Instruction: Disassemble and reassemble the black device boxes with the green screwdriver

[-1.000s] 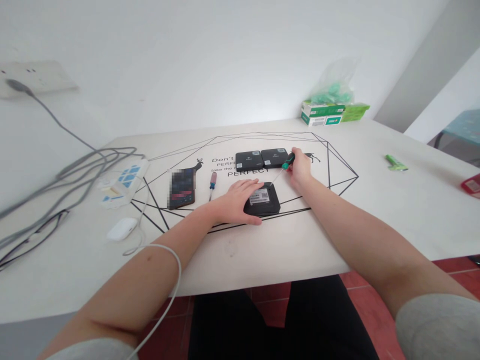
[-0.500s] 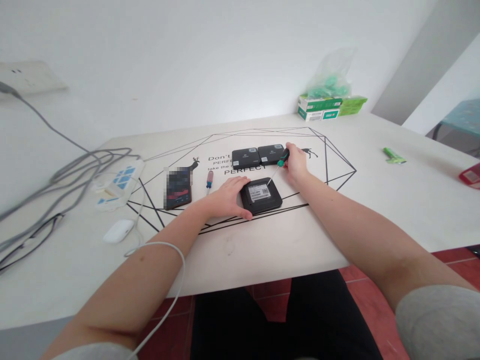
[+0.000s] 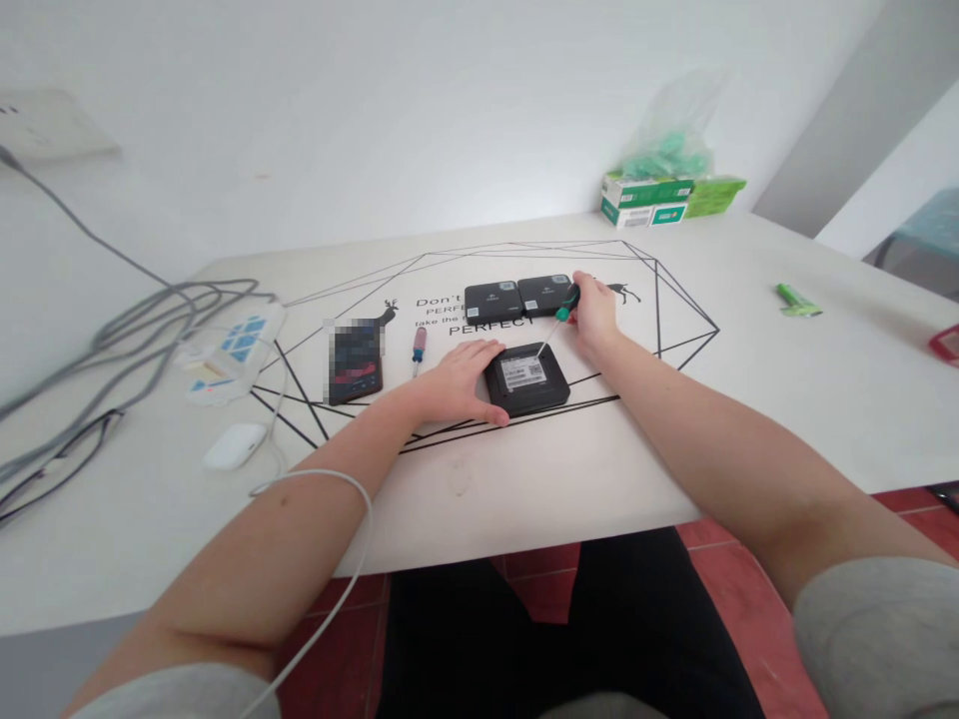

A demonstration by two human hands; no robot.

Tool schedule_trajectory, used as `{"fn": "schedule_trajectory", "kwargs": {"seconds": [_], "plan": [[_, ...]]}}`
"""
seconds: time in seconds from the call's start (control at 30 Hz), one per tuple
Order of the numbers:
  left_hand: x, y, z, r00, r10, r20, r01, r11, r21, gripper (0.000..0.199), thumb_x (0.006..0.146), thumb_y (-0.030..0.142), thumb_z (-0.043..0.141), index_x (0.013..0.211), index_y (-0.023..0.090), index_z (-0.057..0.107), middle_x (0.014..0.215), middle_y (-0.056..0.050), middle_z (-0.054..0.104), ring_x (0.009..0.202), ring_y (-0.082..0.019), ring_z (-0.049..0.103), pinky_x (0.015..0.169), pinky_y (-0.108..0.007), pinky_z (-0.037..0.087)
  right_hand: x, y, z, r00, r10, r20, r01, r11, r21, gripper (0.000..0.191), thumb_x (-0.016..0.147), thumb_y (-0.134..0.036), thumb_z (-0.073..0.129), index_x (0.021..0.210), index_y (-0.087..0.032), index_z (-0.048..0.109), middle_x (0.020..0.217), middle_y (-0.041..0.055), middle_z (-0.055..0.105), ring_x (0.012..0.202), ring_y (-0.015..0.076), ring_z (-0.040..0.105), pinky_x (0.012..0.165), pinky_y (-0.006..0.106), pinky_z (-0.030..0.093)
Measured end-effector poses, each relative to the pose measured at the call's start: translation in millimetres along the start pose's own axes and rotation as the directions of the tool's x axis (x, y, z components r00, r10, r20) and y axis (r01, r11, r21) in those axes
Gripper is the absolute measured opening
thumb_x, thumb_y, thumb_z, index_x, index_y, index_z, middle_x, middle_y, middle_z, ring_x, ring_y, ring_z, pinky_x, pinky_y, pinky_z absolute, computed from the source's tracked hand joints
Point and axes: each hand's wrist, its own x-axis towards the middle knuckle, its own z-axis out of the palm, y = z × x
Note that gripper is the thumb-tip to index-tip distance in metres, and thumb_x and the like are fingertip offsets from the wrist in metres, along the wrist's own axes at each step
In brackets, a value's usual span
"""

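A flat black box (image 3: 554, 395) with rounded corners lies on the table, a white printed label on its upper face. My left hand (image 3: 461, 384) grips its left side, thumb at the near corner and fingers at the far corner. In my right hand (image 3: 595, 312) is a screwdriver (image 3: 562, 314) with a green and black handle, held at a slant. Its tip meets the box near the label's far right edge; exact contact is too small to make out. Just behind are two similar black boxes, a left one (image 3: 492, 301) and a right one (image 3: 544, 294), side by side.
Left of my left hand lie a second screwdriver (image 3: 419, 346) and a phone (image 3: 356, 361). Farther left are a white earphone case (image 3: 235, 445), a power strip (image 3: 244, 350) and coiled cables (image 3: 142, 340). Green-and-white boxes (image 3: 648, 192) stand at the back right; a green packet (image 3: 797, 300) lies right.
The view has shifted slightly. Both hands keep their places, the left at the black box and the right on the screwdriver, whose tip stays on the box.
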Motion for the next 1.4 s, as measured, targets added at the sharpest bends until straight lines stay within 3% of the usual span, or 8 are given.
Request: {"fn": "schedule_trajectory", "kwargs": {"seconds": [0.43,0.87,1.4], "plan": [[-0.8,-0.2,-2.1,1.0,-0.011,0.025,0.01,1.0,0.03,0.134,0.067,0.088,0.076,0.166,0.01,0.031,0.173,-0.025,0.03,0.161,-0.043,0.025,0.133,-0.054,0.022,-1.1,-2.7,0.2,1.0,0.02,-0.003,-0.02,1.0,-0.003,0.03,0.093,-0.034,0.066,0.073,-0.024,0.046,0.052,-0.0108,0.038,0.041,0.0071,0.037,0.037,0.02,0.032],[-2.1,0.9,-2.8,0.999,0.003,0.037,-0.007,0.996,0.085,0.129,0.069,0.084,0.077,0.168,0.018,0.027,0.175,-0.02,0.029,0.162,-0.043,0.025,0.132,-0.055,0.024,-5.1,-3.8,0.0,1.0,0.001,0.029,0.0,0.999,-0.053,0.03,0.092,-0.037,0.066,0.071,-0.024,0.049,0.052,-0.009,0.043,0.043,0.0086,0.04,0.039,0.021,0.033],[-2.6,2.3,-3.3,0.999,0.0,0.053,-0.005,0.996,0.095,0.131,0.07,0.086,0.075,0.168,0.015,0.026,0.176,-0.022,0.027,0.162,-0.043,0.025,0.132,-0.054,0.022,-3.6,-1.7,0.4,0.999,0.016,0.03,-0.014,0.998,-0.054,0.03,0.092,-0.037,0.066,0.071,-0.024,0.049,0.052,-0.0091,0.043,0.042,0.0082,0.038,0.037,0.021,0.033]]}}
